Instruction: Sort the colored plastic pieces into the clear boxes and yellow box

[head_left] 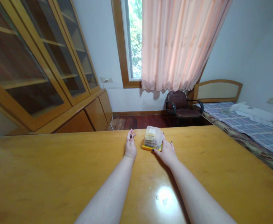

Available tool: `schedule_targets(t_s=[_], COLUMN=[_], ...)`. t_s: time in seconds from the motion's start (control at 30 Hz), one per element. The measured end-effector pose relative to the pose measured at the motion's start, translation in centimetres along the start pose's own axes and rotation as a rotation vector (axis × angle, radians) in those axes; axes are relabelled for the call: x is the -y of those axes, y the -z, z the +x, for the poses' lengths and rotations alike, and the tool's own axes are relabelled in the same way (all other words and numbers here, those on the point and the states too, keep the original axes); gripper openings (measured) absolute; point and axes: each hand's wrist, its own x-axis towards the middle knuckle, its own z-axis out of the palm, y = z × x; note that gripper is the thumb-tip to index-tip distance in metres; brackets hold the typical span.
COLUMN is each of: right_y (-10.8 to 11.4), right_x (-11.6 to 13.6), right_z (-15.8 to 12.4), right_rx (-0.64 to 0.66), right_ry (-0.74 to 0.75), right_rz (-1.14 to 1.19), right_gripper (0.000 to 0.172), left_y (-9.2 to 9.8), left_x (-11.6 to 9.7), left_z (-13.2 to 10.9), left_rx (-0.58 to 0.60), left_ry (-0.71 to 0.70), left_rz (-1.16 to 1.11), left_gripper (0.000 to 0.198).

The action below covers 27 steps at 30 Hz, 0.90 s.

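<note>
A clear plastic box [154,137] with flat, layered contents rests on a yellow base [148,148] near the far edge of the wooden table [80,174]. My right hand [167,152] is at the right side of the box, its thumb at the front right corner and its fingers along the right side, gripping it. To the left of the box, separated from it by a small gap, my left hand [130,146] stands on its edge with fingers apart and nothing in it.
Beyond the table stand a dark red armchair [179,104] and a pink curtain [174,46] beside a window. A glass-door cabinet [68,99] is at the left. On the right, a bed [255,124] holds white packing pieces [255,113].
</note>
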Motion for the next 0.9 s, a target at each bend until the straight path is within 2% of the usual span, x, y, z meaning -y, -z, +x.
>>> schedule_targets(t_s=[0.37,0.73,0.9], right_y=[1.3,3.2,3.5], right_x=[-1.7,-4.8,-5.0], right_z=[0.0,-0.3,-0.3], right_rx=[-0.169,-0.355,-0.425], right_ry=[-0.264,-0.547,-0.663], right_rz=[-0.193,-0.341,-0.375], right_gripper=[0.091,0.089,0.091], left_y=[0.1,0.1,0.1], left_x=[0.2,0.0,0.0], left_z=[0.0,0.0,-0.1], left_rx=[0.030,0.038,0.043], left_ry=[0.018,0.086,0.123], left_rz=[-0.032,-0.031,-0.055], left_gripper=[0.049,0.047,0.044])
